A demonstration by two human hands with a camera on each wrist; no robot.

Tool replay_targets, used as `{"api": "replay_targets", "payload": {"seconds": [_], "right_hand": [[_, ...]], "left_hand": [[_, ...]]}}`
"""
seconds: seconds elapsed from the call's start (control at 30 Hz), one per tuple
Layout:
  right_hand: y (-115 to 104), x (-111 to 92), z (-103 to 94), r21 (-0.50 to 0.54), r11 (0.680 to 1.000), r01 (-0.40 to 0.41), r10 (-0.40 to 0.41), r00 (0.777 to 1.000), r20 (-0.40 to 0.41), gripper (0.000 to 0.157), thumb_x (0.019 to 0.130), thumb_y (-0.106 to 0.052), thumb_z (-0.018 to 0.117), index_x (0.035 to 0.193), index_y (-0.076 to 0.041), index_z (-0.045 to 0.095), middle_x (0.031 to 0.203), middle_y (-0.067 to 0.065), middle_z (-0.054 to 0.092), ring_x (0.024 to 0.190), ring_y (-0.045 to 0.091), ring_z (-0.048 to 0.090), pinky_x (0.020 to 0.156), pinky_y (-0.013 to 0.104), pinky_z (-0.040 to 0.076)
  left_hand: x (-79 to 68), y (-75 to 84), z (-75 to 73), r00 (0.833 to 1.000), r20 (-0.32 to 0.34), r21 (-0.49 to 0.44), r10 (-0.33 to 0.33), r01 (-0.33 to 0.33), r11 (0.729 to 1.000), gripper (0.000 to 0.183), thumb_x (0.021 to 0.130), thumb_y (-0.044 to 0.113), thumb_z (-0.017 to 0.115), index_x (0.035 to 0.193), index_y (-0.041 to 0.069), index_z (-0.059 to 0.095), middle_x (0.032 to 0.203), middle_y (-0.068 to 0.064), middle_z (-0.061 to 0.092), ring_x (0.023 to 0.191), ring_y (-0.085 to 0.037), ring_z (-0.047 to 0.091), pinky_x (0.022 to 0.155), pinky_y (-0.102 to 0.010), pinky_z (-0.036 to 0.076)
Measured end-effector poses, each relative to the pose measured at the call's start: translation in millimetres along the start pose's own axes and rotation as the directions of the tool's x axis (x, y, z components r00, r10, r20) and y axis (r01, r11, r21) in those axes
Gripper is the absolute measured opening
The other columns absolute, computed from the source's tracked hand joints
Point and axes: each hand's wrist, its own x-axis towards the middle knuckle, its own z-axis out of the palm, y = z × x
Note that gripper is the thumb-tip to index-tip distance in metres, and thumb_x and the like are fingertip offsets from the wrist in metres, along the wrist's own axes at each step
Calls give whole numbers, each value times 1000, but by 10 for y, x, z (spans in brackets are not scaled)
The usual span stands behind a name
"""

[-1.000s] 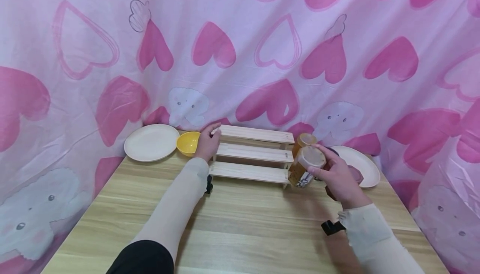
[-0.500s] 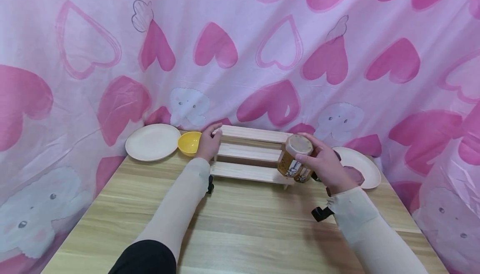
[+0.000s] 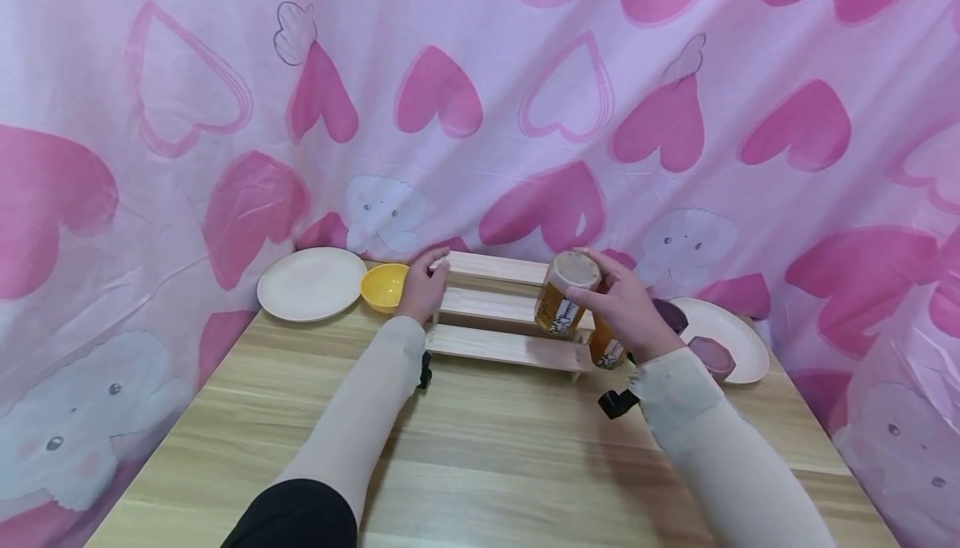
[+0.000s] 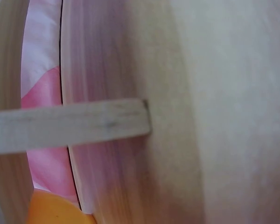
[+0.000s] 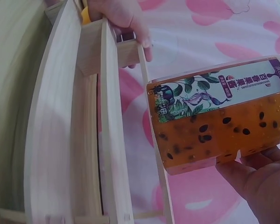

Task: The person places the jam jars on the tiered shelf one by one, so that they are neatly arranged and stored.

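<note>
A three-tier wooden stepped rack [image 3: 506, 348] stands at the back middle of the table. My left hand [image 3: 423, 288] grips the left end of its top tier, thumb towards me. In my right hand [image 3: 628, 308] is a jar of amber passion fruit jam [image 3: 557, 308], held tilted above the rack's right part. The right wrist view shows dark seeds inside the jam jar [image 5: 214, 135] and a printed label along its side. A second amber jar [image 3: 606, 346] stands at the rack's right end, partly hidden by my right hand. The left wrist view shows mainly blurred wood.
A yellow bowl [image 3: 383, 288] and a white plate [image 3: 311, 284] sit left of the rack. To the right lie another white plate [image 3: 742, 340], a dark purple round object [image 3: 670, 315] and a mauve faceted one [image 3: 711, 358]. A heart-patterned curtain [image 3: 442, 156] hangs behind the table.
My right hand has carried the jam jar leftwards and up, from beside the rack to above its right part. The second jar now shows behind it. The left hand stays on the rack.
</note>
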Motion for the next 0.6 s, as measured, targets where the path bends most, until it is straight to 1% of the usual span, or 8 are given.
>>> {"api": "replay_targets", "payload": {"seconds": [0.1, 0.23, 0.33, 0.43, 0.47, 0.57, 0.6], "right_hand": [[-23, 56, 44, 13, 1000, 8, -8, 1000, -6, 67, 96, -26, 80, 156, -27, 51, 145, 8, 60, 133, 24, 57, 118, 48, 40], [-68, 126, 107, 6, 1000, -18, 18, 1000, -9, 68, 95, -30, 81, 156, -32, 51, 146, 8, 60, 133, 24, 57, 116, 48, 43], [-112, 191, 151, 9, 999, -38, 37, 999, 4, 70, 95, -31, 81, 157, -32, 49, 146, 8, 60, 133, 26, 56, 113, 49, 45], [-144, 254, 196, 27, 999, -34, 33, 999, 14, 70, 95, -29, 81, 157, -30, 50, 144, 8, 60, 132, 27, 57, 111, 47, 46], [-156, 273, 212, 37, 999, -30, 29, 999, 20, 69, 95, -28, 81, 156, -30, 50, 144, 8, 60, 132, 26, 57, 111, 45, 47], [-184, 326, 259, 64, 998, -15, 13, 1000, 29, 69, 96, -24, 79, 158, -28, 49, 146, 9, 59, 132, 26, 57, 111, 41, 47], [-194, 344, 273, 63, 998, -16, 15, 1000, 25, 69, 96, -24, 79, 158, -28, 49, 146, 8, 60, 132, 25, 57, 111, 41, 47]], "left_hand": [[-1, 10, -2, 1000, -1, 4, -3, 3, 1000, 43, 110, 36, 52, 151, 25, 59, 119, -23, 63, 94, -28, 62, 83, -38, 54], [5, 0, -5, 1000, 0, 8, -10, 10, 1000, 43, 111, 37, 52, 152, 26, 58, 123, -25, 63, 95, -29, 63, 83, -37, 54], [11, -10, -6, 1000, -3, 7, -4, 4, 1000, 42, 110, 36, 52, 151, 26, 59, 120, -28, 63, 89, -25, 61, 81, -37, 53], [1, -7, -5, 1000, -7, 8, 9, -9, 1000, 41, 111, 35, 53, 150, 25, 60, 106, -22, 65, 83, -21, 59, 78, -36, 52], [-2, -7, -4, 1000, -8, 6, 11, -11, 1000, 41, 110, 35, 53, 149, 25, 61, 105, -22, 65, 82, -20, 58, 77, -35, 52], [-5, -5, -1, 1000, -7, 3, 8, -8, 1000, 41, 110, 36, 53, 150, 25, 60, 105, -21, 65, 82, -21, 58, 76, -35, 52], [-5, -3, -2, 1000, -4, 5, 6, -6, 1000, 42, 111, 36, 53, 150, 26, 60, 110, -23, 65, 84, -21, 59, 77, -35, 53]]}}
